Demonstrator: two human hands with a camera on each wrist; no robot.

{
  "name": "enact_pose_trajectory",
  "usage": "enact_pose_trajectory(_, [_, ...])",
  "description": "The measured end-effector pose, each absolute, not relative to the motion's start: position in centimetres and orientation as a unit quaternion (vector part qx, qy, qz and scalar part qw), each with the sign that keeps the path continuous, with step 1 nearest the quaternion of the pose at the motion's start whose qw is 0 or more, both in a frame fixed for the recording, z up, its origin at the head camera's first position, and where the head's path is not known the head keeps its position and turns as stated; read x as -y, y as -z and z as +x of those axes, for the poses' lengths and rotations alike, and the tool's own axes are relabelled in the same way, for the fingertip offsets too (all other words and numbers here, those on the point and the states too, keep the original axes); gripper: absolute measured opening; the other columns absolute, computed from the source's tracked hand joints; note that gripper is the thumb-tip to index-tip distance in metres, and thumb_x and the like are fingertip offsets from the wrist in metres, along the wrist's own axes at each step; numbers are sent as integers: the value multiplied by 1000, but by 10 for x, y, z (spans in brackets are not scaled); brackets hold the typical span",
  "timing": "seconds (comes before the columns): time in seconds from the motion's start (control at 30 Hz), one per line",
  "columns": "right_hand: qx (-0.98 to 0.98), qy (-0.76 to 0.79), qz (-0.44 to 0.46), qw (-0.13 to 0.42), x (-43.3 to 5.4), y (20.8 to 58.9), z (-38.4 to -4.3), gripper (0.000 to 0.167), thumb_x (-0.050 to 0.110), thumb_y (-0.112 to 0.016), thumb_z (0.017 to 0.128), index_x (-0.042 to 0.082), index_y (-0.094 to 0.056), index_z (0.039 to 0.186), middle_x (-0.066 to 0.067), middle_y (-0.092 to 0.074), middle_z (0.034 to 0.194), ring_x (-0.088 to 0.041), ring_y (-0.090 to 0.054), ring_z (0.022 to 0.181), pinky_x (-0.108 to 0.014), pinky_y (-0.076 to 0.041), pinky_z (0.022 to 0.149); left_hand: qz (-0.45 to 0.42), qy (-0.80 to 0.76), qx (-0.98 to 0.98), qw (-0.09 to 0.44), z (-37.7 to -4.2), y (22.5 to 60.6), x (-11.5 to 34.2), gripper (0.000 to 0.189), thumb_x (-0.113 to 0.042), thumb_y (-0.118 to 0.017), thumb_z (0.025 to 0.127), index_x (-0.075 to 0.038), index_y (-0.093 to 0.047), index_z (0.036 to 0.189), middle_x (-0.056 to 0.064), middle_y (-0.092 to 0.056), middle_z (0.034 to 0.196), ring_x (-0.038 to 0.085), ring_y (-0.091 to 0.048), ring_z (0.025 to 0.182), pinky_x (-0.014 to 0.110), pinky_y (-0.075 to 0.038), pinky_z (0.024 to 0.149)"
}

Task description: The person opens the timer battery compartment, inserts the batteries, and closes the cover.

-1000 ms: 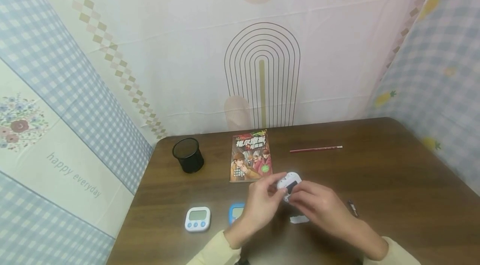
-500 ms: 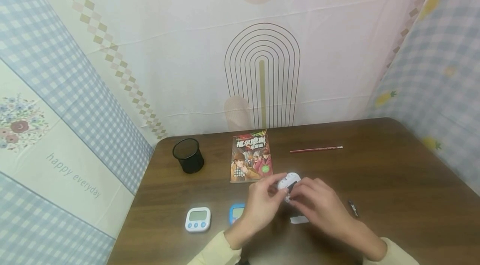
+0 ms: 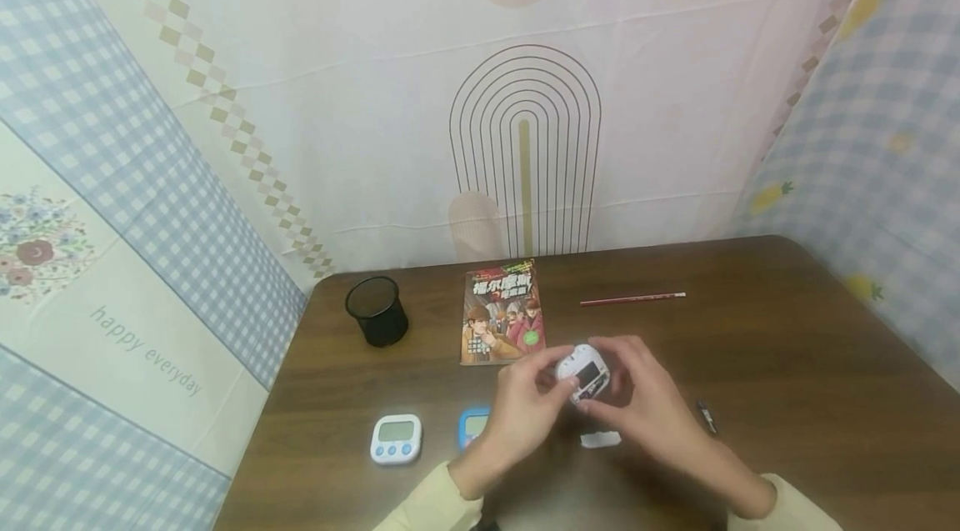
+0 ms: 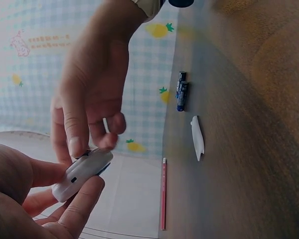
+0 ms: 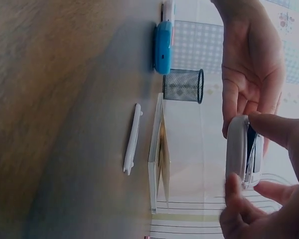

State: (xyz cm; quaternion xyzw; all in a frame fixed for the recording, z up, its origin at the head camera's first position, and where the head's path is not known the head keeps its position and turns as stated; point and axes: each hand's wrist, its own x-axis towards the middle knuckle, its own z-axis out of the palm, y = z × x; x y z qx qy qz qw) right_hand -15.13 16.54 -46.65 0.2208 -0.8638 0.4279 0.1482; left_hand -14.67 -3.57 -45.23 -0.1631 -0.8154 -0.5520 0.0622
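Observation:
Above the table's front, a white digital timer point(image 3: 583, 371) is held with its back up and a dark battery compartment showing. My left hand point(image 3: 528, 402) grips its left side between thumb and fingers. My right hand point(image 3: 648, 398) holds the opposite side; in the right wrist view its thumb point(image 5: 276, 127) lies at the compartment's edge. A white battery cover point(image 3: 601, 439) lies on the table below the hands. Two dark blue batteries point(image 4: 182, 92) lie side by side in the left wrist view, right of the hands in the head view.
On the table's left stand a white timer point(image 3: 395, 440) and a blue timer point(image 3: 471, 424), partly hidden by the left wrist. Behind are a black mesh pen holder point(image 3: 377, 312), a comic-style book point(image 3: 501, 314) and a red pencil point(image 3: 632, 298). A cloth backdrop rises behind the table.
My right fingers have moved off the timer's back to its right edge, so more of the dark compartment shows. The left hand keeps its grip in place.

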Motion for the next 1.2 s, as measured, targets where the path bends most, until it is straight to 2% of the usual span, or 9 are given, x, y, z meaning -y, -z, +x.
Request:
enact_pose_trajectory(0.1, [864, -449, 209, 92, -168, 467, -152, 81, 11, -97, 73, 12, -59, 145, 4, -66, 96, -6, -59, 72, -24, -54, 56, -166, 551, 815, 66, -147, 453, 36, 36, -7, -77, 95, -9, -73, 131, 8, -78, 113, 2, -68, 86, 19, -61, 80])
enact_pose_trajectory(0.2, [858, -466, 209, 59, -169, 467, -153, 79, 13, -94, 78, 11, -56, 148, 5, -67, 85, -5, -62, 69, -25, -57, 57, -169, 550, 815, 67, -147, 453, 36, 36, -7, -77, 95, -8, -72, 131, 8, -78, 114, 2, -68, 86, 20, -61, 81])
enact_pose_trajectory(0.43, [847, -475, 230, 64, -169, 465, -151, 73, 12, -92, 82, 7, -58, 147, 0, -74, 98, -3, -65, 73, -25, -61, 63, -161, 556, 813, 56, -145, 452, 36, 37, -8, -77, 95, -10, -72, 132, 7, -77, 114, 2, -68, 87, 20, -61, 81])
enact_pose_trajectory(0.67, [840, -487, 231, 70, -169, 464, -150, 72, 8, -92, 81, 6, -59, 145, -9, -76, 109, -4, -65, 72, -25, -60, 60, -168, 555, 812, 60, -144, 451, 36, 37, -8, -78, 95, -9, -72, 131, 7, -77, 114, 2, -68, 87, 20, -61, 80])
enact_pose_trajectory(0.93, [835, -502, 209, 79, -172, 465, -154, 60, 3, -91, 79, 12, -66, 132, 0, -74, 94, -8, -64, 67, -26, -57, 56, -171, 555, 812, 61, -143, 451, 37, 35, -5, -77, 94, -11, -74, 128, 5, -78, 109, 1, -67, 84, 19, -61, 76])
enact_pose_trajectory(1.2, [850, -473, 215, 84, -172, 462, -155, 58, 9, -93, 79, 11, -67, 132, 4, -72, 89, -5, -61, 68, -25, -56, 55, -179, 545, 815, 79, -146, 453, 38, 33, -4, -78, 93, -8, -75, 125, 7, -79, 104, 3, -68, 81, 19, -61, 74])
